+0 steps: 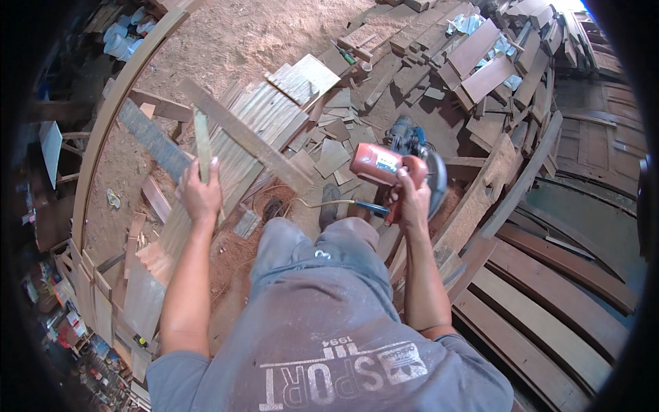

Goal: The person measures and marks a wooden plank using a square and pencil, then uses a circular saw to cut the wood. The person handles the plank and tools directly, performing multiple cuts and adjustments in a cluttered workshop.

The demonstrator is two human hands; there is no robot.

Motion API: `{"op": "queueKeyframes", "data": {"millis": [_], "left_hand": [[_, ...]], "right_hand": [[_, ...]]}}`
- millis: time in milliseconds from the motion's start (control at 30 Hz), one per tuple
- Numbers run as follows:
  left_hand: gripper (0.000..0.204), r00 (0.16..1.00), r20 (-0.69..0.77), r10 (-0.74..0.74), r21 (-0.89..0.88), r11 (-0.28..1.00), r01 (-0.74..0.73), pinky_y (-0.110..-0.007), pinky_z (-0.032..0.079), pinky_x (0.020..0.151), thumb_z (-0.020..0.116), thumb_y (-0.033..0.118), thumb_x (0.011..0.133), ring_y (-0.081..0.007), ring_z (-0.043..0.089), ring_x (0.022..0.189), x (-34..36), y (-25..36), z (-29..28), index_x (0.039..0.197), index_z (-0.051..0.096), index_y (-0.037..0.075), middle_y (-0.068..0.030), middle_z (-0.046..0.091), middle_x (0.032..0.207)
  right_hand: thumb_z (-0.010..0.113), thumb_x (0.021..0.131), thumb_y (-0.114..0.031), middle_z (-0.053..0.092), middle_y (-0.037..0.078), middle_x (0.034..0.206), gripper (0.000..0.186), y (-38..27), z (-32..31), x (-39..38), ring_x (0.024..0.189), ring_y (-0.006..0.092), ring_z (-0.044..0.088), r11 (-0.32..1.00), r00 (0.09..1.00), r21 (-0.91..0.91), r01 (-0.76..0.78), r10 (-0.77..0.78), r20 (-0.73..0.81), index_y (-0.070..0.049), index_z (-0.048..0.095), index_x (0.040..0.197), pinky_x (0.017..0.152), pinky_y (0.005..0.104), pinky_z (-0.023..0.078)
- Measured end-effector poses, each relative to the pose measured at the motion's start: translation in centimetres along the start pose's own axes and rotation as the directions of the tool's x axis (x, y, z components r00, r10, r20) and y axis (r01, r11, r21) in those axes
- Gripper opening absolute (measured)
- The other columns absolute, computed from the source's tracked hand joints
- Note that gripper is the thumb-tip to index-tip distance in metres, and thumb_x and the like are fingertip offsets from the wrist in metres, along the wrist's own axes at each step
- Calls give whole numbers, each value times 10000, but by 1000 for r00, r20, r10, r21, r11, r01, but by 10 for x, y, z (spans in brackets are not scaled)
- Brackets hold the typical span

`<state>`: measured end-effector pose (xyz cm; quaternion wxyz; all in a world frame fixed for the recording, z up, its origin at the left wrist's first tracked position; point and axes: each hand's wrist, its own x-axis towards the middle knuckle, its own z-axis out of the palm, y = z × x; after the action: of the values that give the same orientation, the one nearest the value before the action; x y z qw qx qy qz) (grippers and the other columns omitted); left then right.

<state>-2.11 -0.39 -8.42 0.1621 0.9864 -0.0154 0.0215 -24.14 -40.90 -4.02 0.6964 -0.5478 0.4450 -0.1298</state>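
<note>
My right hand (412, 199) is closed round the handle of a circular saw (376, 163) with a red motor housing and a bluish front. Its round disc or guard (435, 182) shows at the right, blurred at the edge. A yellow cord (319, 203) runs left from a blue sleeve near the handle. My left hand (200, 191) pinches a narrow light wooden strip (202, 134) that points away from me. Just beyond it, a longer flat board (244, 135) lies slantwise across a stack of weathered planks (247, 117). A grey plank (152, 137) lies left of the strip.
Small wood offcuts (334, 156) litter the floor ahead, beside a green-handled tool (345, 56). Scrap boards (480, 69) pile up at the far right. A sawdust-covered beam (480, 189) and long planks (549, 295) lie to my right. A curved wooden edge (103, 130) stands left.
</note>
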Motion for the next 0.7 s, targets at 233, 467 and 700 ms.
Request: {"op": "queueKeyframes", "data": {"millis": [233,467,700], "left_hand": [[433,1000,-5,-25,-239,971,23,-428,506,1007,660,340,1111,-324,679,1125,-2,2,-9,1357,675,-15,-158,751,1167],[440,990,85,-117,-243,961,134,-385,475,1080,606,262,1125,-226,625,1196,-8,-12,-20,1420,611,-65,-143,679,1275],[467,982,116,-151,-395,900,185,-364,424,1145,589,214,1121,-208,578,1283,-3,3,-17,1491,549,-68,-123,641,1370]], "right_hand": [[713,906,-370,776,298,1177,514,256,-49,180,1185,441,743,553,946,-786,-278,297,-126,13,748,1247,1046,479,551],[757,896,-425,727,303,1337,617,365,-76,253,1308,445,685,341,873,-882,-324,467,-140,-8,731,1350,1133,492,525],[719,981,-328,600,307,1512,773,513,-127,344,1395,453,621,114,729,-827,-551,548,-410,60,358,1545,1148,512,533]]}}
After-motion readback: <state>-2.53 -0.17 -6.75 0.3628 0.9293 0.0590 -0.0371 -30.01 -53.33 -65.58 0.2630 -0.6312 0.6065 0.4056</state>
